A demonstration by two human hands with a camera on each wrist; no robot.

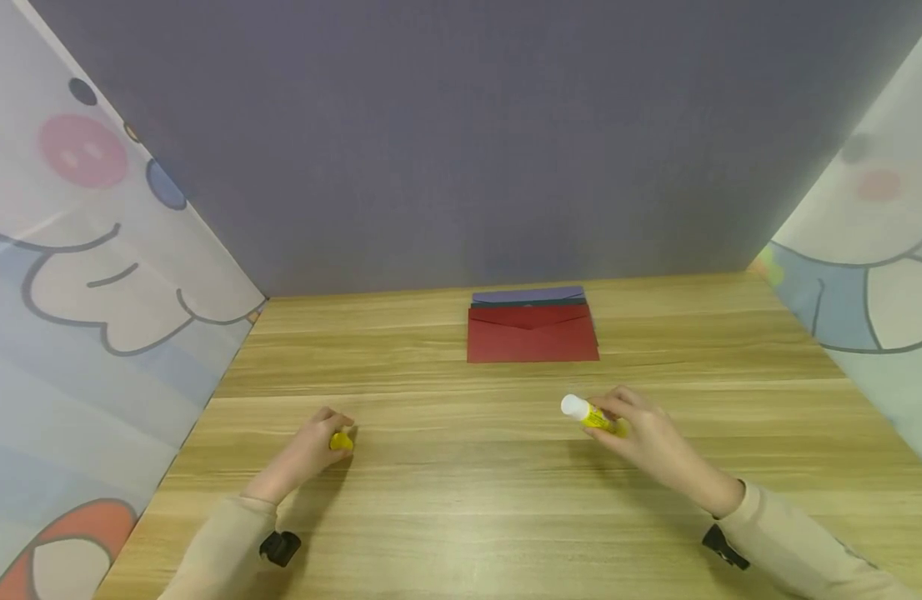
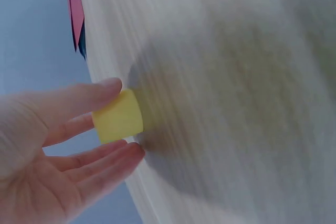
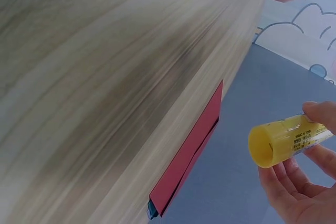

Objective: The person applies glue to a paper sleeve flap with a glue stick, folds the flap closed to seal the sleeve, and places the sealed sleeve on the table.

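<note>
My left hand (image 1: pixel 313 446) pinches a small yellow cap (image 2: pixel 118 117) between thumb and fingers, low over the left part of the table. Whether the cap touches the wood I cannot tell. My right hand (image 1: pixel 647 429) holds a glue stick (image 1: pixel 598 418) by its yellow labelled body, tilted above the table. Its white end points left and away from me in the head view. The right wrist view shows the other end of the glue stick (image 3: pixel 286 139), round, yellow and rimmed. Farther back lies a red envelope (image 1: pixel 532 337), apart from both hands.
Under the red envelope, a dark green envelope (image 1: pixel 592 302) and a purple envelope (image 1: pixel 528 295) stick out at the back. The wooden table (image 1: pixel 461 483) ends at a grey panel (image 1: pixel 461 150). Cartoon-printed sheets (image 1: pixel 131 275) stand at both sides.
</note>
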